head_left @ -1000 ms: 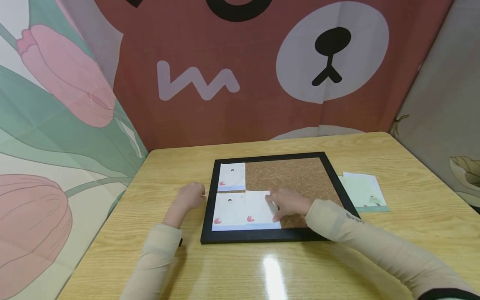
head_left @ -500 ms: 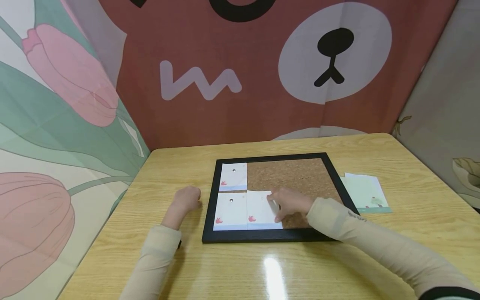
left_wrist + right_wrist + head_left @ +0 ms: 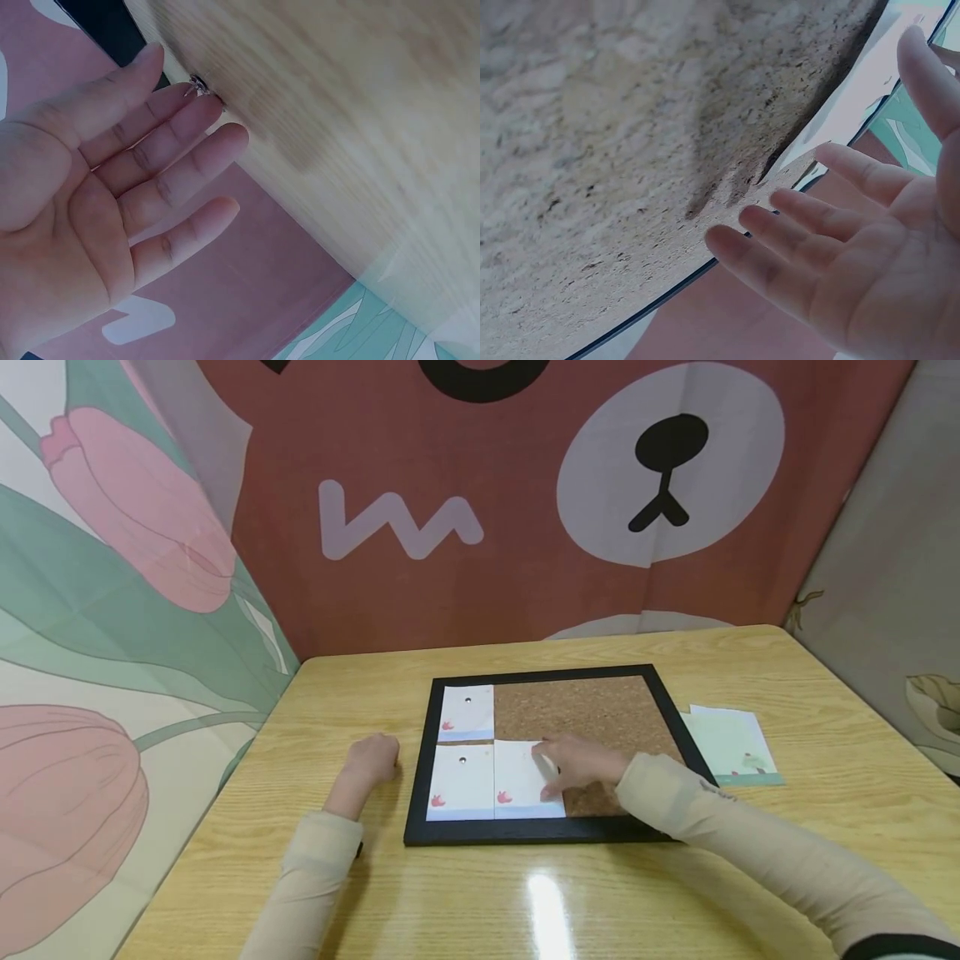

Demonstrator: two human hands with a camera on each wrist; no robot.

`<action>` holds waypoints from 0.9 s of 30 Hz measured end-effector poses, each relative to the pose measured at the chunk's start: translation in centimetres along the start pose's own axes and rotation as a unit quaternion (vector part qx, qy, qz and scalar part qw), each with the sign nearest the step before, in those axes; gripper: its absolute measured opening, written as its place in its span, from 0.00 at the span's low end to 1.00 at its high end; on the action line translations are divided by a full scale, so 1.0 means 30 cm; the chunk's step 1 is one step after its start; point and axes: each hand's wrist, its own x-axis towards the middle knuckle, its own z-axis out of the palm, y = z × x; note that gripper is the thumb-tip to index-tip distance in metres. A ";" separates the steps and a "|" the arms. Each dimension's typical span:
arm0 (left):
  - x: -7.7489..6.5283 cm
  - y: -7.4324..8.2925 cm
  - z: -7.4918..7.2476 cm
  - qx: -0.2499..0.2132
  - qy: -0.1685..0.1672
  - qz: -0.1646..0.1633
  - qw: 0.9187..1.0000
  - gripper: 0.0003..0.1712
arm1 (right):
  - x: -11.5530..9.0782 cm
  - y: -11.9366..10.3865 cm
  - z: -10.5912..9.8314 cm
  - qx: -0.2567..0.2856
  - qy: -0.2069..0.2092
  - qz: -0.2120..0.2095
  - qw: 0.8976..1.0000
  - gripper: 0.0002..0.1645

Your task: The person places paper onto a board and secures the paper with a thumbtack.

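Note:
My right hand [image 3: 581,762] spreads thumb and fingers over the right part of a white note sheet [image 3: 516,783], which lies on the cork board [image 3: 577,706]. In the right wrist view the fingers [image 3: 802,247] stretch loosely above the cork, with the thumb by the sheet. Two more sheets, an upper one [image 3: 467,717] and a lower one [image 3: 459,789], lie along the board's left side, each with a small metal tack. My left hand [image 3: 372,758] rests on the table left of the board. Its fingertips, loosely bent, are at a small cluster of shiny tacks [image 3: 199,85].
A black frame [image 3: 525,833] borders the cork board. To its right, a pale green sheet [image 3: 723,747] overlaps a white one [image 3: 738,716] on the wooden table [image 3: 420,902]. Printed cloth [image 3: 510,585] hangs behind the table.
My left hand has drawn slightly left, away from the frame. My right thumb and fingers have shifted a little left on the sheet. The head view has moved slightly.

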 end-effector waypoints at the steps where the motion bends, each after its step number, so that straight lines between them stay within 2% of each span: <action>1: 0.001 0.000 0.000 0.002 0.003 -0.002 1.000 0.11 | 0.000 -0.003 0.000 0.001 0.000 0.003 1.000 0.39; 6: 0.000 0.000 -0.002 0.009 0.012 -0.013 1.000 0.09 | 0.004 -0.025 0.005 -0.027 -0.006 0.001 1.000 0.42; 14: 0.009 0.000 0.013 0.017 0.011 -0.017 1.000 0.09 | 0.012 -0.048 0.031 -0.037 -0.042 0.004 0.998 0.40; 20: 0.013 -0.001 0.023 0.020 0.021 -0.018 0.999 0.10 | 0.015 -0.052 0.036 -0.070 -0.038 -0.008 0.997 0.39; 27: 0.015 -0.004 0.026 0.025 0.042 -0.014 0.999 0.08 | 0.018 -0.055 0.037 -0.076 -0.026 -0.018 0.997 0.38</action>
